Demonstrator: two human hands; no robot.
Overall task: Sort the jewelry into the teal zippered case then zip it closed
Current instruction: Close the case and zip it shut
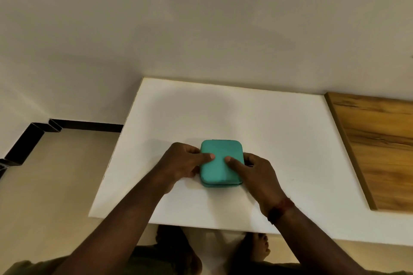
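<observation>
The flat, round-cornered teal zippered case (221,164) lies lid-down near the front middle of the white table (223,114), and both hands are on it. The left hand (181,163) grips its left edge with fingers (191,150) curled and thumb pressing the lid. The right hand (257,174), a red thread band (279,209) at its wrist, clasps the right edge likewise, with a brown wooden board (380,147) off right.

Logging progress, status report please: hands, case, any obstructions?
Left hand, right hand grip teal case, thumbs on lid. Lid down; zip unclear. Nothing blocking.
</observation>
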